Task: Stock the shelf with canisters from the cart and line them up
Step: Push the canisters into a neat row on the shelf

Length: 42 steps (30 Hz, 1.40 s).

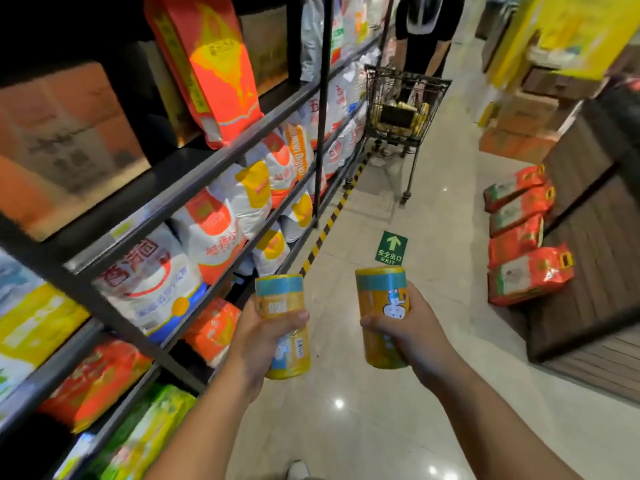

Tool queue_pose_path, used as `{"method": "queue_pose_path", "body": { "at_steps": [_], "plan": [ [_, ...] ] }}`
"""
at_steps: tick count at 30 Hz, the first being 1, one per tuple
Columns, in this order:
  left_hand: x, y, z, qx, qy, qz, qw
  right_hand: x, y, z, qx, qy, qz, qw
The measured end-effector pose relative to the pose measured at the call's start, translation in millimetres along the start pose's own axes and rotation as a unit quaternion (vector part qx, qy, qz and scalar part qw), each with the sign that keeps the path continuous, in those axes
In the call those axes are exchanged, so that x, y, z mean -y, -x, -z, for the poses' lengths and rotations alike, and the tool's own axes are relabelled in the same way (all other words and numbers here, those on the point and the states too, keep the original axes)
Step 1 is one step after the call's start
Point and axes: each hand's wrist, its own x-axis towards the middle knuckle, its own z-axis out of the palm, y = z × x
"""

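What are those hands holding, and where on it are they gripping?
Two yellow canisters, one each. The left hand wraps the left canister round its middle; the right hand wraps the right canister round its middle and lower side.

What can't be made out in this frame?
- Head view: print on the left canister and right canister, blurred and partly covered by the left hand and right hand.
- Head view: cart contents, distant, small, behind wire mesh.
- Head view: canister slot on the shelf, near bays blurred, cut by left edge.
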Motion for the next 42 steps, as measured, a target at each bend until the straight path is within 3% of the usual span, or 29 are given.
{"method": "queue_pose_path", "body": {
  "at_steps": [11, 25, 32, 42],
  "plan": [
    [-45.5, -132.7, -68.0, 0.032, -0.033, -0.010, 0.999, 32.9, -133.9, 47.7, -0.027, -0.052, 0.028, 0.998],
    [-143.4, -316.8, -203.6, -0.057, -0.041, -0.119, 0.990, 149.4, -374.5, 147.5, 0.086, -0.036, 0.101, 0.991],
    [-204.1, -396.5, -215.4, -0.084, -0.047, -0.168, 0.981, 208.7, -468.5, 141.3, 0.122, -0.041, 0.149, 0.980],
    [-323.1, -524.1, -191.8, -0.057, -0.025, -0.299, 0.952, 320.1, -600.3, 95.6, 0.147, 0.018, 0.249, 0.957]
  ]
}}
